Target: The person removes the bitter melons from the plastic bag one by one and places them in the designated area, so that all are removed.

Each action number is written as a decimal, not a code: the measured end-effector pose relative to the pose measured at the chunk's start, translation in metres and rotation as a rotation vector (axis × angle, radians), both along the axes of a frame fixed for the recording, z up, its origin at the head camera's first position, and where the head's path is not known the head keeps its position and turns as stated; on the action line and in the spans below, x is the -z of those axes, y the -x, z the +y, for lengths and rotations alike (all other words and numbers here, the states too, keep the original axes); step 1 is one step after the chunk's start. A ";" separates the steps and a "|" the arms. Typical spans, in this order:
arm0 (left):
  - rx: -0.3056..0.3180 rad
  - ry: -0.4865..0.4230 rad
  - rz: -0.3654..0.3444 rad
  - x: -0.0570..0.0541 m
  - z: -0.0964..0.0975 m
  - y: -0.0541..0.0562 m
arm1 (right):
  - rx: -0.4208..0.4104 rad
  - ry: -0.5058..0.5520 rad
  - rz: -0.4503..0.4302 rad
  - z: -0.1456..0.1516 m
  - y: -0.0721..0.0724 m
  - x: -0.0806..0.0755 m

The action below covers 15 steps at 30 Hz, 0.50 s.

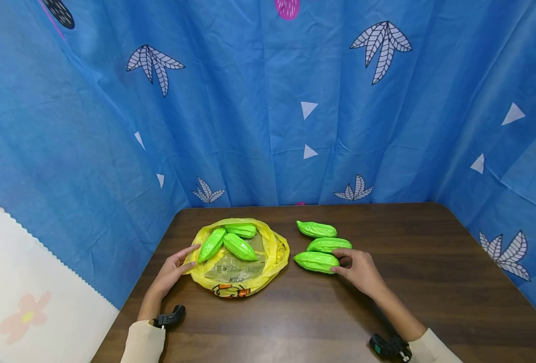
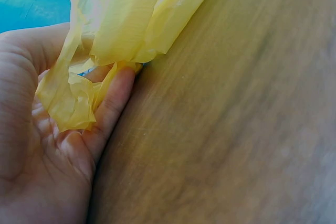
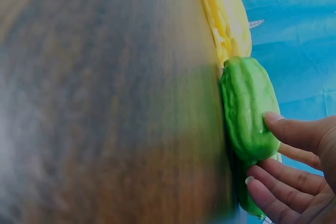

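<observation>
A yellow plastic bag (image 1: 274, 252) lies with its mouth spread wide, and three glossy green bitter gourds (image 1: 240, 247) rest in it. My left hand (image 1: 170, 272) holds the bag's left rim; in the left wrist view the thin plastic (image 2: 79, 103) hangs between thumb and fingers, over the palm. Right of the bag, three more ridged bitter gourds lie in a column. My right hand (image 1: 360, 269) grips the right end of the nearest gourd (image 1: 315, 261), thumb on its near side. The middle gourd (image 1: 328, 245) and the far gourd (image 1: 315, 229) lie just behind it.
Everything lies on a dark brown wooden table (image 1: 268, 327). A blue patterned curtain (image 1: 295, 101) hangs behind the table and along both sides. At the left is a white cloth (image 1: 32, 282) with a flower print. Each wrist wears a black camera mount (image 1: 388, 348).
</observation>
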<state>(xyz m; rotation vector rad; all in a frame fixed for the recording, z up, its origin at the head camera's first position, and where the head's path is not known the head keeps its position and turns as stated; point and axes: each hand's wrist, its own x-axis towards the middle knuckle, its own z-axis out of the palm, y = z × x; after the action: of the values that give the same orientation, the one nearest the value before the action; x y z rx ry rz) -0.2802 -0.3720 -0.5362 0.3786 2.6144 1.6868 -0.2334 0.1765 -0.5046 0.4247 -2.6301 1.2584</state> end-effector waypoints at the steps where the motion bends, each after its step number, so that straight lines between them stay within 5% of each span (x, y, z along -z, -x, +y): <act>1: 0.001 -0.001 0.001 0.000 0.000 0.000 | -0.003 0.004 0.004 0.000 -0.001 -0.001; 15: -0.007 0.009 -0.010 -0.001 -0.001 -0.001 | 0.035 -0.010 0.047 -0.001 -0.005 -0.016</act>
<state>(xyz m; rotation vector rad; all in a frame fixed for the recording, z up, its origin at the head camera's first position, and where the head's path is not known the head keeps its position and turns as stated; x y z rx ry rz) -0.2794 -0.3728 -0.5351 0.3601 2.6185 1.6738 -0.2281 0.1754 -0.4882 0.4027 -2.5937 1.2105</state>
